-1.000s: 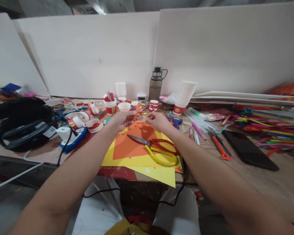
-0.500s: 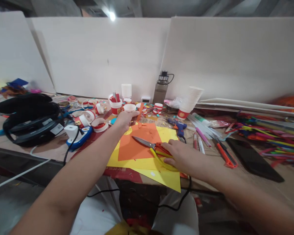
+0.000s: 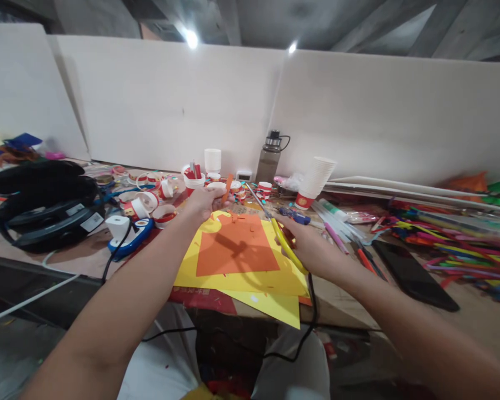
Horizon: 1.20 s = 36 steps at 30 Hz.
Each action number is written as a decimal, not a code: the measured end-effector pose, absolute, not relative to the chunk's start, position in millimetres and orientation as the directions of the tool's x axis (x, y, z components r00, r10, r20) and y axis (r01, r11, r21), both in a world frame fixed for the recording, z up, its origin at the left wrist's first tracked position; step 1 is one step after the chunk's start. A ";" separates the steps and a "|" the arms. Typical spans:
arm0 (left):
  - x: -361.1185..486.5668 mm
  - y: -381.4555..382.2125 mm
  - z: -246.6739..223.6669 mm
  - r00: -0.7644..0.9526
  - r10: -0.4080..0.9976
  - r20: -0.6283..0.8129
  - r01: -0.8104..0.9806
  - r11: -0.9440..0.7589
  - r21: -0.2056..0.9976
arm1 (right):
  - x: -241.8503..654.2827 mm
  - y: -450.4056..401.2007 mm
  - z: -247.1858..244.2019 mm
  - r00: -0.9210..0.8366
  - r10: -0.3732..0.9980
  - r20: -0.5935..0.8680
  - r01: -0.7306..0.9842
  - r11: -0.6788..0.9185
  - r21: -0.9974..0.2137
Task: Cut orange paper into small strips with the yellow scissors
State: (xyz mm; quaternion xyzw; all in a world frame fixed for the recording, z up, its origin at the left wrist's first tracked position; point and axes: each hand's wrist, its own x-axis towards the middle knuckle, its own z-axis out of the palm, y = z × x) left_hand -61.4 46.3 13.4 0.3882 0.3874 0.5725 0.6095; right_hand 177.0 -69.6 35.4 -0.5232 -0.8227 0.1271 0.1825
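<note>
My left hand (image 3: 206, 201) pinches a small strip of orange paper (image 3: 228, 186), which stands up from the fingertips. Wrapped round the yellow handles of a pair of scissors (image 3: 289, 250) is my right hand (image 3: 298, 233). The blades point up and away, above the table and apart from the strip. Below both hands lies an orange sheet (image 3: 237, 255) on top of yellow paper (image 3: 187, 261), with a few small orange scraps on it. The hands cast a shadow on the orange sheet.
Cut paper cup rings (image 3: 141, 205), a power strip (image 3: 131, 239) and headphones (image 3: 54, 216) crowd the left. Behind stand a water bottle (image 3: 270, 158) and stacked paper cups (image 3: 316, 180). A glue gun (image 3: 294, 215), pens, a dark phone (image 3: 412, 272) and pipe cleaners (image 3: 454, 244) lie to the right.
My right hand has lifted the scissors off the orange sheet and turned their blades upward and away. My left hand still holds the orange strip. The view has shifted slightly.
</note>
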 end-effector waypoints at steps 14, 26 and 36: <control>-59.6 44.7 5.3 0.181 0.976 -0.122 -0.300 0.173 0.938 | 163.9 -35.9 20.0 -0.361 0.908 0.214 0.667 0.412 -0.621; -55.2 39.7 5.9 0.200 0.951 -0.234 -0.137 0.264 0.955 | 168.0 -35.8 14.0 -0.400 0.908 0.127 0.683 0.388 -0.619; -56.7 44.2 1.1 0.177 0.936 -0.303 -0.148 0.330 0.932 | 167.0 -31.5 13.5 -0.439 0.898 0.035 0.703 0.367 -0.609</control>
